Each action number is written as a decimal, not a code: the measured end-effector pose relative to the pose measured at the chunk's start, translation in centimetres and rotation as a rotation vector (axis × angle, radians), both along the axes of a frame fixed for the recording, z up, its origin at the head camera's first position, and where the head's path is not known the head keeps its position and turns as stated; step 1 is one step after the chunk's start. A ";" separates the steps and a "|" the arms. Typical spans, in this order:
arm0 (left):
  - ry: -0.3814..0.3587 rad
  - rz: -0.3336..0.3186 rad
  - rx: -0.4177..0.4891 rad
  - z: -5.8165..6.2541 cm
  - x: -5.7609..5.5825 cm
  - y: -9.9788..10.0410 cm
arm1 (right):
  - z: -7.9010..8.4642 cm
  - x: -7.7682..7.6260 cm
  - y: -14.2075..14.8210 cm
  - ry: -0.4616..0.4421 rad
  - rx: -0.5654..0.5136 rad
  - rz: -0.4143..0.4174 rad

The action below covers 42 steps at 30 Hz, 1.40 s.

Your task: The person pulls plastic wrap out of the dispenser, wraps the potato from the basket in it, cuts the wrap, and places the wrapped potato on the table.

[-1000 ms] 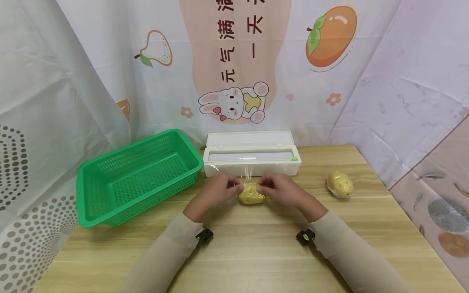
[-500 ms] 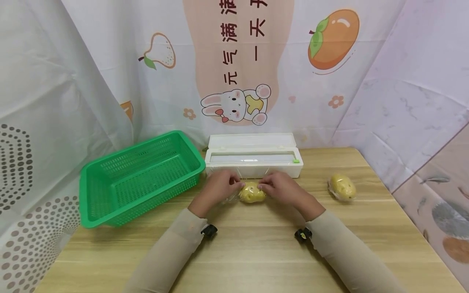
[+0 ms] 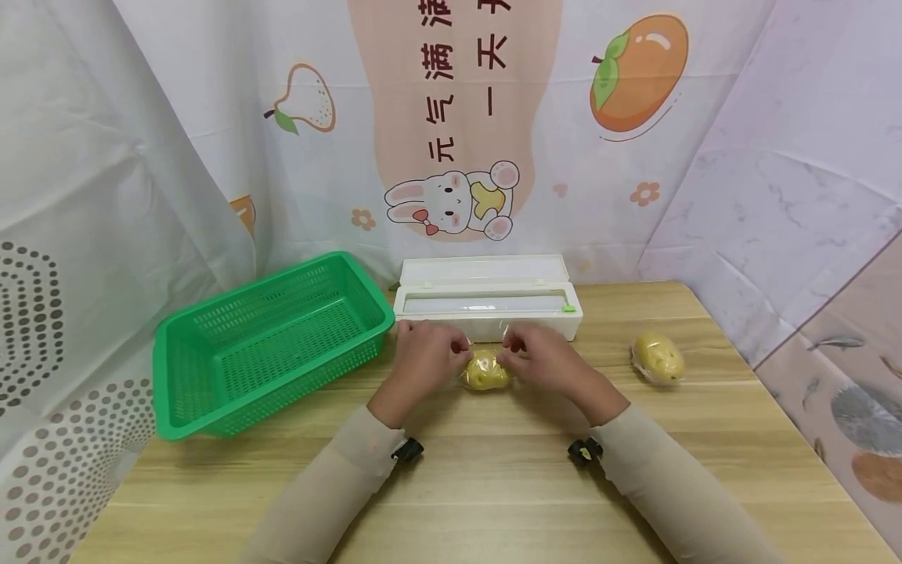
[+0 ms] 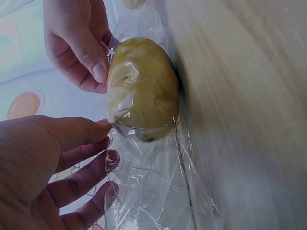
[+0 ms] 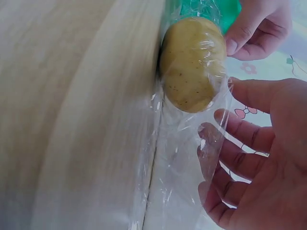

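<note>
A potato (image 3: 488, 370) lies on the table under clear plastic wrap (image 4: 148, 182), just in front of a white wrap dispenser (image 3: 486, 325). At the potato's left side my left hand (image 3: 426, 356) pinches the edge of the wrap between thumb and forefinger, its other fingers spread behind the film. On the other side my right hand (image 3: 546, 362) holds the wrap edge in the same way, thumb tip beside the potato (image 5: 194, 64). In both wrist views the film extends past the potato along the wood. The potato's underside is hidden.
A green slotted basket (image 3: 264, 399) stands on the left of the table. A second potato (image 3: 658, 358), wrapped in film, lies to the right. The dispenser's lid (image 3: 485, 270) is raised, close to the printed curtain (image 3: 317, 180) behind.
Film strands stretched from the dispenser to the potato a second ago no longer show. Both hands have shifted slightly at the potato's far edge; the right hand is blurred now. The potato stays put.
</note>
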<state>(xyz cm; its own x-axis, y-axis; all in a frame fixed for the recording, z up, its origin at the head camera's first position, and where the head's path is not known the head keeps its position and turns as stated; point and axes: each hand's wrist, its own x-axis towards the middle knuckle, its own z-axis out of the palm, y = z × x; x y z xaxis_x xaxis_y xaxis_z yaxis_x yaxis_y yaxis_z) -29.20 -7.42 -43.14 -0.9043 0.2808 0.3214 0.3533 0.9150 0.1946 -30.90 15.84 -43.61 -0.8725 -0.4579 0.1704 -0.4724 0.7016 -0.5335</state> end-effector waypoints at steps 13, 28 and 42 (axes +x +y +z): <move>-0.010 -0.053 0.022 0.5 0.8 0.9 | 1.6 -1.7 4.1 0.111 -0.190 -0.283; -0.074 -0.155 -0.161 4.2 -2.2 6.8 | -0.2 -4.2 8.7 -0.173 -0.416 -0.335; -0.109 -0.114 -0.118 4.4 -6.1 12.9 | -1.2 -4.6 9.2 -0.138 -0.401 -0.374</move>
